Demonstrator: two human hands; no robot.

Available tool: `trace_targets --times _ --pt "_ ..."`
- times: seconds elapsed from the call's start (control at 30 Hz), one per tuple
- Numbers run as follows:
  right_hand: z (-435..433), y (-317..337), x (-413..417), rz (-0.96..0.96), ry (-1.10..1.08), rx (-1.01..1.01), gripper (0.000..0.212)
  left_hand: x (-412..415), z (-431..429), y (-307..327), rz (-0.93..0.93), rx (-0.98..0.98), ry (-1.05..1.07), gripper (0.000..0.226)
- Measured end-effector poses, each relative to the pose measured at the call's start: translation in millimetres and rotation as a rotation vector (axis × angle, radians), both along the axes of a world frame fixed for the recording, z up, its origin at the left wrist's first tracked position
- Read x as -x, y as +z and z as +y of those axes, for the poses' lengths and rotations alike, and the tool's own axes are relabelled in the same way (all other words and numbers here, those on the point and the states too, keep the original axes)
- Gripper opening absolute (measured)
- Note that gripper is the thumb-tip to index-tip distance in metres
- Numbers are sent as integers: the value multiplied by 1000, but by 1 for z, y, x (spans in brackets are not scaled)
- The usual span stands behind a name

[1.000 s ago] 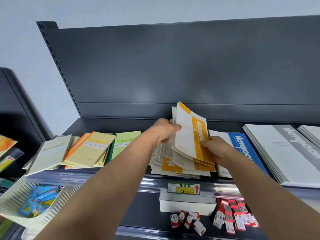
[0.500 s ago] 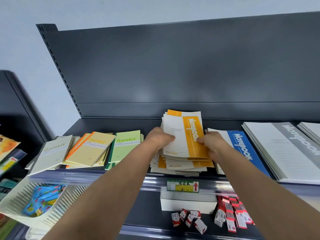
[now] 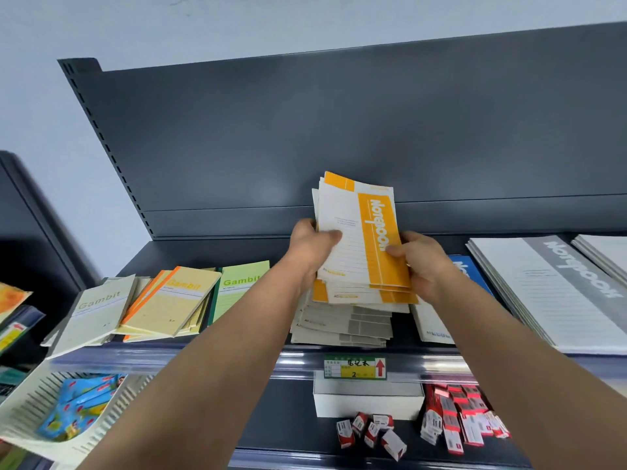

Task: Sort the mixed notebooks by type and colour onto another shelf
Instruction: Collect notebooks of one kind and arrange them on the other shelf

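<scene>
Step in hand: a bundle of orange notebooks (image 3: 361, 239) is held lifted off the grey notebook pile (image 3: 342, 325) beneath it; judged as the separating of the orange kind from the grey kind.
Left hand: the left hand (image 3: 310, 247) is clenched on the bundle's left edge, thumb laid across the white part of the top cover; the forearm is stretched forward and upward from the lower left.
Right hand: the right hand (image 3: 419, 261) is clamped on the bundle's right edge, thumb pressed on the orange band; the forearm is stretched in from the lower right.
Bundle: tilted up toward the camera, top edge against the dark back panel (image 3: 339, 130); several covers are fanned slightly at the bottom, so the bundle is not squared.
Surroundings: the Gambit notebooks (image 3: 163, 300) lie well to the left on the same shelf (image 3: 237, 249); a blue notebook (image 3: 470, 273) lies just beside the right wrist; large grey notebooks (image 3: 559, 286) lie further right.
Next move, as judged: the bundle would need squaring and carrying clear of the grey pile to another shelf; a firm two-sided grip is called for, since loose lower covers could slip out.
</scene>
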State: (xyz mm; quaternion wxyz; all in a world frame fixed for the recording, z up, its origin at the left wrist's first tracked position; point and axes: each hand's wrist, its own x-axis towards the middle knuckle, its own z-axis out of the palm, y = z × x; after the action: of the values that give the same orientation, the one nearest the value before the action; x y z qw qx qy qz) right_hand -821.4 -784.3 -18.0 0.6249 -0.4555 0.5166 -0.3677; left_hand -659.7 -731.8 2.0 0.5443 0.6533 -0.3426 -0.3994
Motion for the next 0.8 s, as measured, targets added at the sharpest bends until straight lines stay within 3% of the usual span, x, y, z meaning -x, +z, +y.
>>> trace_targets --times 0.17,0.27,0.6,0.8 --pt "-7 19 51 243 -10 84 34 50 -21 0 42 -46 -137 25" --pt "-10 19 90 418 -37 95 34 90 -37 -13 -1 -121 -185 24" --pt "-25 -33 135 769 136 88 37 150 -58 -53 -376 -343 -171 34" --pt "-33 -48 134 832 216 142 51 148 -59 -50 -234 -401 -139 43"
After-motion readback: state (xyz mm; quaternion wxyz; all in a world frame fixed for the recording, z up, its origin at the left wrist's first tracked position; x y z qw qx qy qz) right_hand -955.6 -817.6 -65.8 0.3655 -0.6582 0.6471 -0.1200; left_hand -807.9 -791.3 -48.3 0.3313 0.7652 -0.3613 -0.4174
